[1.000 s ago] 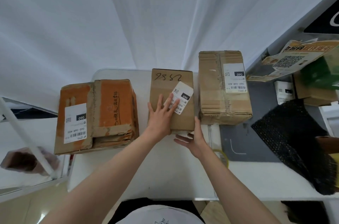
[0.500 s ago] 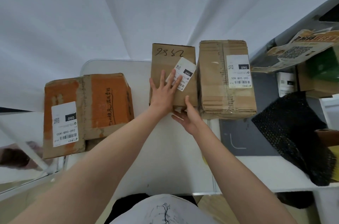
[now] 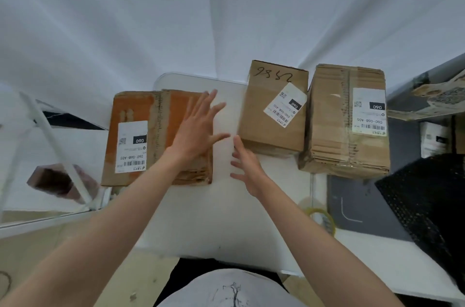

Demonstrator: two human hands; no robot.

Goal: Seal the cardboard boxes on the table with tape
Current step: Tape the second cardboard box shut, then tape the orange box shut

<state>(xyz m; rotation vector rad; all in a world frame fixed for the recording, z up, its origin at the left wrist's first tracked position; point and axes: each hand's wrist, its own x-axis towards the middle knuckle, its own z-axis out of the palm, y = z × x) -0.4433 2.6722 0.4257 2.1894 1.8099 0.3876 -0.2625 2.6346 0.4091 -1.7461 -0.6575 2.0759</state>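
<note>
Reaching toward orange box [image 3: 156, 138], left hand [image 3: 198, 130] spread, empty; right hand [image 3: 247, 168] loose, empty, beside small box [image 3: 274, 115]; tape roll [image 3: 320, 218] untouched, within reach.

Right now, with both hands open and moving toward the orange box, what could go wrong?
1. The orange box lies at the table's left edge; a push from the left hand might slide it off.
2. The tape roll sits near the right forearm, which could knock it.
3. The right hand is close to the middle box and may shift it.

A white curtain [image 3: 176, 17] hangs behind the white table [image 3: 214, 218].
</note>
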